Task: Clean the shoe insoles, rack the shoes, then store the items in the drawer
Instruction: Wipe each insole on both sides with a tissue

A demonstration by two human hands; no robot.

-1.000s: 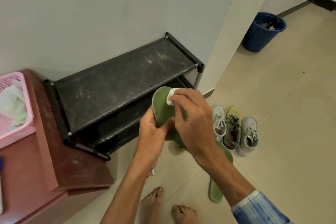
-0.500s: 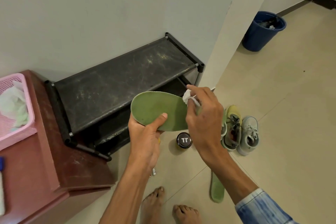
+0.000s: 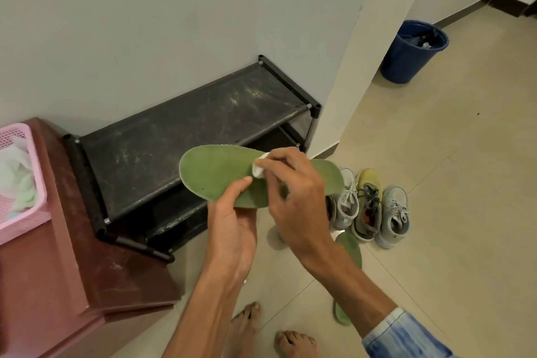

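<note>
Since half a second ago the green insole [image 3: 220,174] tilts flatter, with the left hand [image 3: 232,224] gripping its near edge and the right hand [image 3: 293,192] pinching a white wipe [image 3: 258,167] onto its fuzzy, foamy face. Early days, I'd say: the second insole [image 3: 350,247] lies on the floor below the grip, and the laced sneakers [image 3: 369,206] to its right aren't on the dusty black rack [image 3: 186,136] yet.

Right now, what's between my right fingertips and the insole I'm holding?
A small white wipe, pinched by the right hand against the insole; head view.
</note>
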